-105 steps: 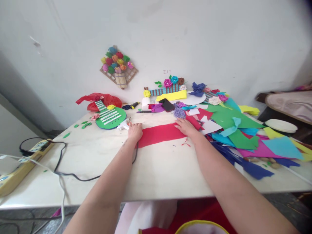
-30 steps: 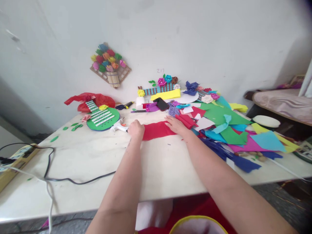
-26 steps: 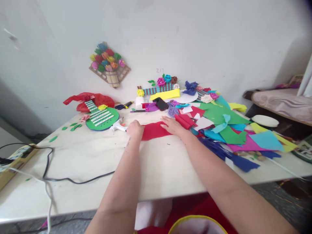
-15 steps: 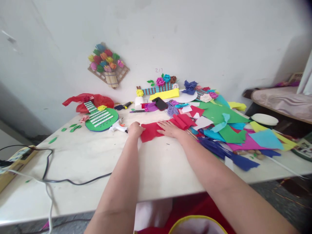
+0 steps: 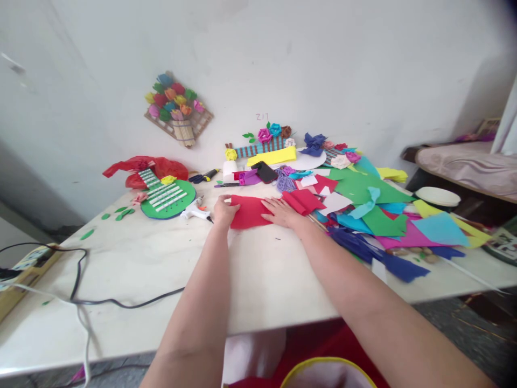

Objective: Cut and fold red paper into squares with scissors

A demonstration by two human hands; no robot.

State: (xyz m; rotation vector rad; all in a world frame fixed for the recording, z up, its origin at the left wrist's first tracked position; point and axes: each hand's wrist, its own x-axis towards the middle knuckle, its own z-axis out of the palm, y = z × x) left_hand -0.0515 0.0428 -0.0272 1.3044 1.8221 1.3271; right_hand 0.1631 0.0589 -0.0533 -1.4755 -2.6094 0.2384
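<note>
Lying far left: power strip (image 5: pixel 32 277), black cord (image 5: pixel 133 306) looping past it over the table (image 5: pixel 283 285).
Leaves (image 5: pixel 125 214): green, loose; cutting looks done, none mounted.
Guitar (image 5: pixel 168 199): green, white strips across it; reads as nearly complete, set aside.
Glue gun (image 5: pixel 195 209): resting just right of the guitar, not held; no gluing under way.
Left hand (image 5: pixel 223 212): curled, thumb over the left edge of the red sheet (image 5: pixel 248 212), seemingly pinching it; underside hidden.
Red sheet: on the table between the hands, mostly flat, plain. Stage judged early: being straightened or smoothed. No flower shape, no glue visible on it; any shaping appears left to do.
Flowers (image 5: pixel 264 135): pink, blue, brown, over a striped piece at the back; made up, by the look.
Right hand (image 5: pixel 283 213): palm down, fingers spread on the sheet's right end, grasping nothing.
Red fold (image 5: pixel 304 201): just beyond the right hand, bunched or rolled; cannot tell whether joined to the sheet.
Scraps (image 5: pixel 363 188): coloured, heaped far right, unsorted.
</note>
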